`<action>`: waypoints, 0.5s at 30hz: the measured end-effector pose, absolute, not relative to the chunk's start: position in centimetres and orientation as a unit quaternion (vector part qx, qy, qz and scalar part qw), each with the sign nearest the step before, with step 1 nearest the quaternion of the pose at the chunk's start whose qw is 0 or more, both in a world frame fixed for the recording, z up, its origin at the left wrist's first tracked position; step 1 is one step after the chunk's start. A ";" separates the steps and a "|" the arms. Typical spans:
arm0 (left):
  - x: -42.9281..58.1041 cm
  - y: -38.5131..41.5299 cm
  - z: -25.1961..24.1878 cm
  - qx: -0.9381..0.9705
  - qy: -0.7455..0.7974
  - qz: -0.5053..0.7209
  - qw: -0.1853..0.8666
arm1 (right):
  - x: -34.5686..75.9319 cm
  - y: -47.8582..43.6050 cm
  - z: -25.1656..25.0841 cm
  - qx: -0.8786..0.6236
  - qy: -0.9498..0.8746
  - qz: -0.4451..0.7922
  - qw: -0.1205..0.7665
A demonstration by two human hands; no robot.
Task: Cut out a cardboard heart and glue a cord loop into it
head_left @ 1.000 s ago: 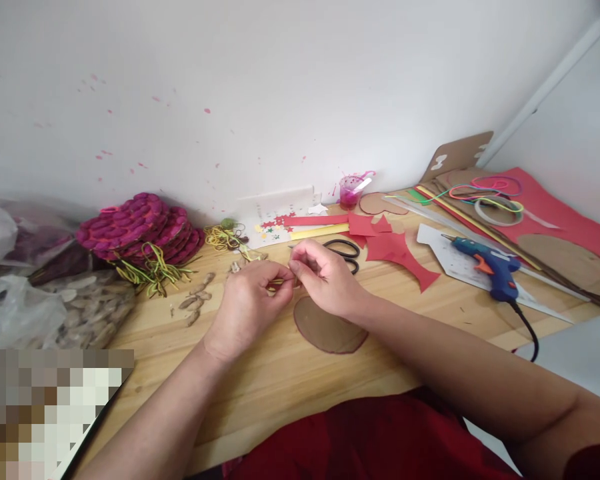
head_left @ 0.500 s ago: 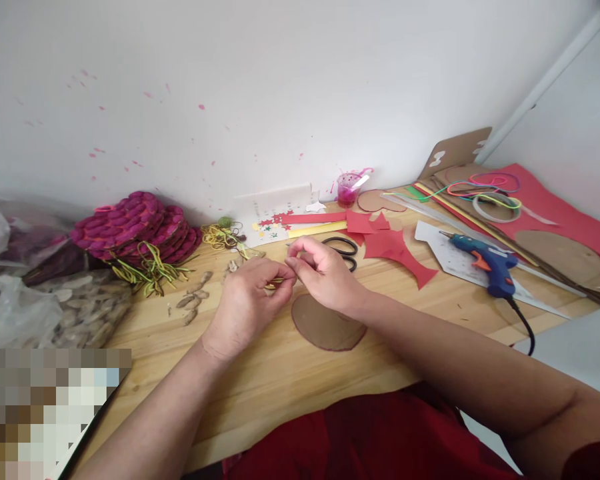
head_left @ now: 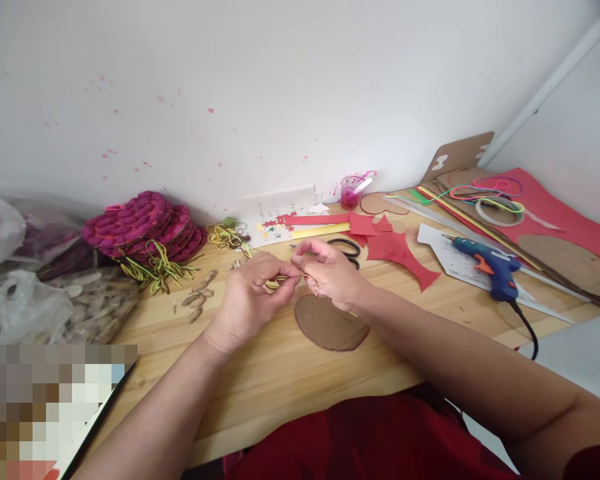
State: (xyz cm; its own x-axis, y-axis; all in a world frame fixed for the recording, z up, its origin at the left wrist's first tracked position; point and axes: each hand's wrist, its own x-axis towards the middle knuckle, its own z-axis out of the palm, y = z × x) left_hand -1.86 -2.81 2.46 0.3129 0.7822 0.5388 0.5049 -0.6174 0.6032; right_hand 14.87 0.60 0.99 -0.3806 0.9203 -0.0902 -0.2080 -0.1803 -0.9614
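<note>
Wooden table point(head_left: 265, 387): left hand point(head_left: 253, 291), right hand point(head_left: 334, 277) pinched on yellow strand point(head_left: 274, 284) between them, cardboard disc point(head_left: 330, 327) near

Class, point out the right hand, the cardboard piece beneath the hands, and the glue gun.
Right hand point(head_left: 331, 277): head view, middle of the hand.
Cardboard piece point(head_left: 331, 327): head view, its bare brown face.
Glue gun point(head_left: 501, 272): head view, its blue body.

The surface point(head_left: 260, 393) is smooth wood (grain showing), the disc point(head_left: 331, 330) matt cardboard, the glue gun point(head_left: 503, 273) smooth plastic.
</note>
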 end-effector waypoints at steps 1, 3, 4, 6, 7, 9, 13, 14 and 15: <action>-1.9 -2.7 2.4 0.781 0.411 0.434 0.180 | 14.9 0.7 1.0 -0.365 -0.460 0.701 0.406; -1.9 -2.6 2.2 0.748 0.426 0.460 0.217 | 15.0 0.8 0.9 -0.356 -0.419 0.746 0.376; -2.0 -2.5 2.1 0.729 0.437 0.472 0.235 | 15.1 0.9 0.8 -0.350 -0.403 0.764 0.362; -2.0 -2.4 2.0 0.694 0.462 0.489 0.257 | 15.0 0.9 0.6 -0.338 -0.378 0.792 0.340; -2.0 -2.4 2.0 0.681 0.475 0.494 0.256 | 15.0 0.8 0.6 -0.332 -0.373 0.800 0.333; -2.0 -2.4 2.1 0.665 0.508 0.499 0.224 | 14.9 0.6 0.5 -0.319 -0.374 0.811 0.319; -1.9 -2.4 2.1 0.672 0.552 0.485 0.090 | 14.8 0.1 0.8 -0.308 -0.356 0.830 0.299; -1.9 -2.4 2.1 0.680 0.553 0.477 0.059 | 14.8 0.0 0.9 -0.313 -0.348 0.833 0.297; -1.9 -2.4 2.0 0.689 0.551 0.470 0.033 | 14.8 0.0 1.0 -0.319 -0.342 0.833 0.296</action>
